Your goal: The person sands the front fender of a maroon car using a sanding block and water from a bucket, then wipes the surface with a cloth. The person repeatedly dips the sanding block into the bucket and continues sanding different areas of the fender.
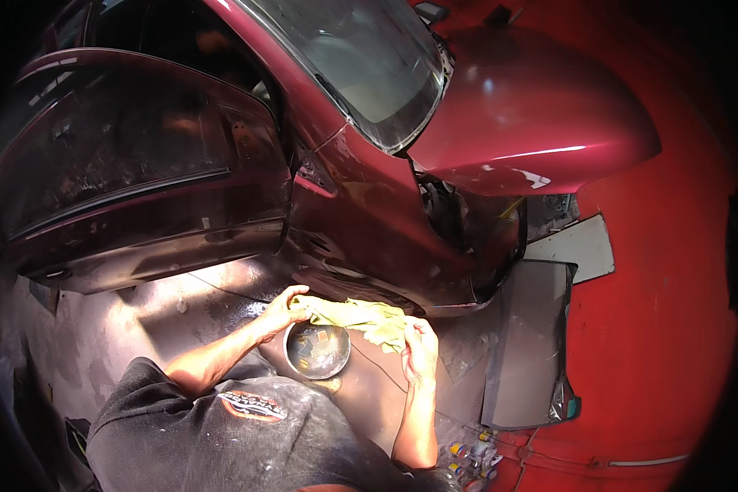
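A yellow cloth (357, 315) is stretched between my two hands, in front of the dark red car (361, 197). Its left end is gripped by my left hand (284, 312), with the thumb and fingers around it. My right hand (419, 348) pinches the other end, and the cloth hangs a little in folds there. Just below the cloth stands a round grey bowl (289, 348) with some small flat pieces in it, too indistinct to name. Part of the bowl's far rim is behind the cloth.
The car door (139, 189) stands at the left, and the raised hood (541, 115) juts out at the right. A dark panel (526, 344) lies right of my right hand, beside a white board (578, 250). Small bottles (471, 455) stand near the lower edge. A thin cord crosses the floor.
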